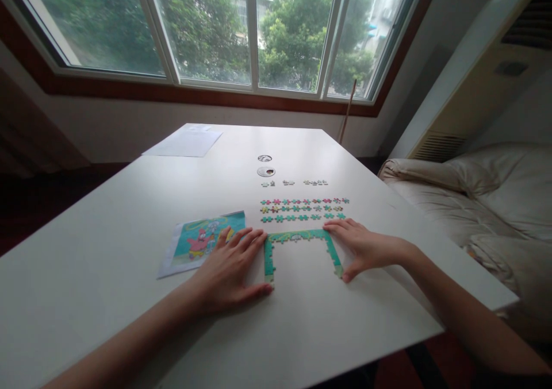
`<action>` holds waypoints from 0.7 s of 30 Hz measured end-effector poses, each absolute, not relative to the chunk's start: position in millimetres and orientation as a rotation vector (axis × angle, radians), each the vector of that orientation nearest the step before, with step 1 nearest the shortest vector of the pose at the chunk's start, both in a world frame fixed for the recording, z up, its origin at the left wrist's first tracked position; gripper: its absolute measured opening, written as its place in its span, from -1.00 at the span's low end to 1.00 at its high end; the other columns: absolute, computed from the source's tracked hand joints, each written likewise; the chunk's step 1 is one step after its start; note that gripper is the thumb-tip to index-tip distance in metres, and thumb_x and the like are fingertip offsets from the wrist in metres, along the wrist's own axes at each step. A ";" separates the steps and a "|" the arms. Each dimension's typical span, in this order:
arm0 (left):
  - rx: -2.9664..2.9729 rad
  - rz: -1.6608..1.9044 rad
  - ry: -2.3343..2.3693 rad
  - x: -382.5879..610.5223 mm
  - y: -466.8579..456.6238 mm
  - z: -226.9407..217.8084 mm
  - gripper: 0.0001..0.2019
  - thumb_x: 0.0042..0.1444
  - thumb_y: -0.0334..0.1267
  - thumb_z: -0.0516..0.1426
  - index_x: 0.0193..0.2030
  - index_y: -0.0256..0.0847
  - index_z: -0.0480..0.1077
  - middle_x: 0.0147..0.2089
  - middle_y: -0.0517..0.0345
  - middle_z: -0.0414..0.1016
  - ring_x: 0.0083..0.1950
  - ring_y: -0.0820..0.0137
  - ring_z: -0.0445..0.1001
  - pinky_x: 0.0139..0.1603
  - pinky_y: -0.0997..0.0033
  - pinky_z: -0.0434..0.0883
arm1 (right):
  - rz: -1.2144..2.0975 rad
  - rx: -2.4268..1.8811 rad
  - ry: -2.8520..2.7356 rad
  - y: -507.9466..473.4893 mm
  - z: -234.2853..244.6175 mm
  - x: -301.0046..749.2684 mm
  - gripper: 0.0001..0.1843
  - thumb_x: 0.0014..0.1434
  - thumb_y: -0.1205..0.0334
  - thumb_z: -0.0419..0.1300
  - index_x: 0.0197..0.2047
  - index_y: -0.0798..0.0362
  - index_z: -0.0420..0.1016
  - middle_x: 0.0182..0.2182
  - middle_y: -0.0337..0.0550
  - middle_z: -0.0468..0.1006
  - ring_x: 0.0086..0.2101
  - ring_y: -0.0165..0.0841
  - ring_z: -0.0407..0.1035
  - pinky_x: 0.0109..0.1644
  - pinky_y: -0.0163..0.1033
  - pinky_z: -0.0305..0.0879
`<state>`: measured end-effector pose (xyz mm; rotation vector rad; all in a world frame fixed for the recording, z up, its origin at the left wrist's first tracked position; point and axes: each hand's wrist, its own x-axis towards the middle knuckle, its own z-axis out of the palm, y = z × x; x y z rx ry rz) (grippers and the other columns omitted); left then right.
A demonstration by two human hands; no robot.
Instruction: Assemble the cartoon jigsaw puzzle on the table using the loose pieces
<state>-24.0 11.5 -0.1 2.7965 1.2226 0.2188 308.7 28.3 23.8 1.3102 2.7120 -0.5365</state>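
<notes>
On the white table, a jigsaw puzzle border [297, 235] of joined green pieces forms three sides of a frame, with the side nearest me open. My left hand [230, 265] lies with fingers spread along its left side, fingertips at the upper left corner and thumb at the lower left end. At the opposite side, my right hand [366, 245] touches the upper right corner with its fingers and the lower right end with its thumb. Partly under my left fingers is a picture sheet [181, 257] with cartoon figures. Rows of loose puzzle pieces [295, 209] lie just beyond the border.
Farther back are smaller groups of pieces [288, 183] and two round items [266, 172]. White paper [185, 142] lies at the table's far left. A cream sofa [474, 188] stands right of the table [107, 251], and a window is behind it.
</notes>
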 end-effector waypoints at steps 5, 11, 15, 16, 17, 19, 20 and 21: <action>2.793 0.224 1.231 -23.8 10.9 1.0 -0.19 0.00 0.28 -0.07 0.27 -0.23 0.00 0.25 -0.12 0.11 0.25 0.00 0.01 0.21 -0.13 -0.18 | -0.551 1.317 2.702 27.9 24.9 307.7 0.07 -0.20 -0.25 0.20 0.26 0.15 -0.03 0.22 0.08 0.00 0.20 -0.03 -0.16 0.26 -0.01 -0.24; 2.803 0.229 1.201 -24.5 11.7 0.2 -0.19 -0.01 0.28 -0.06 0.28 -0.22 -0.04 0.26 -0.11 0.09 0.26 0.01 0.01 0.22 -0.13 -0.22 | -0.553 1.307 2.713 28.8 22.8 309.5 0.08 -0.21 -0.26 0.21 0.26 0.14 -0.05 0.22 0.08 0.00 0.19 -0.03 -0.16 0.25 -0.01 -0.24; 2.807 0.217 1.171 -30.6 10.7 2.9 -0.20 0.03 0.24 -0.05 0.29 -0.25 -0.07 0.27 -0.11 0.07 0.26 0.01 -0.01 0.22 -0.15 -0.20 | -0.561 1.303 2.712 28.8 22.4 310.4 0.08 -0.20 -0.27 0.20 0.27 0.14 -0.05 0.22 0.08 -0.01 0.20 -0.03 -0.17 0.25 0.00 -0.25; 2.811 0.215 1.149 -33.3 10.0 4.3 -0.23 0.05 0.21 -0.05 0.29 -0.24 -0.09 0.27 -0.11 0.07 0.26 0.02 0.00 0.22 -0.14 -0.17 | -0.568 1.307 2.712 28.6 23.0 310.6 0.09 -0.20 -0.27 0.21 0.27 0.15 -0.06 0.22 0.08 -0.01 0.20 -0.02 -0.17 0.26 0.00 -0.25; 2.816 0.217 1.120 -36.2 9.1 6.0 -0.26 0.08 0.17 -0.04 0.29 -0.22 -0.09 0.27 -0.09 0.07 0.25 0.04 0.02 0.22 -0.13 -0.14 | -0.581 1.312 2.713 28.4 24.1 310.9 0.09 -0.20 -0.26 0.21 0.27 0.15 -0.07 0.22 0.09 -0.01 0.20 -0.02 -0.17 0.26 0.00 -0.25; 2.838 0.238 1.052 -41.4 6.5 10.2 -0.38 0.11 0.08 -0.01 0.26 -0.14 -0.01 0.25 -0.04 0.12 0.23 0.07 0.09 0.21 -0.10 -0.07 | -0.635 1.310 2.725 28.6 28.0 311.3 0.09 -0.19 -0.25 0.21 0.27 0.15 -0.08 0.21 0.09 0.00 0.20 -0.04 -0.16 0.25 -0.01 -0.21; 2.854 0.256 1.013 -43.2 4.8 12.7 -0.45 0.12 0.03 0.01 0.22 -0.09 0.07 0.23 -0.01 0.16 0.20 0.09 0.13 0.20 -0.07 -0.03 | -0.668 1.309 2.739 29.2 30.7 311.3 0.06 -0.16 -0.25 0.20 0.27 0.14 -0.06 0.21 0.08 0.02 0.19 -0.06 -0.13 0.25 -0.03 -0.18; 2.867 0.272 0.978 -44.2 2.8 15.4 -0.51 0.12 -0.02 0.03 0.17 -0.07 0.14 0.20 0.01 0.20 0.18 0.11 0.16 0.19 -0.04 0.02 | -0.697 1.307 2.757 30.4 33.9 311.0 0.01 -0.13 -0.23 0.19 0.26 0.12 -0.04 0.20 0.07 0.04 0.18 -0.09 -0.11 0.24 -0.05 -0.13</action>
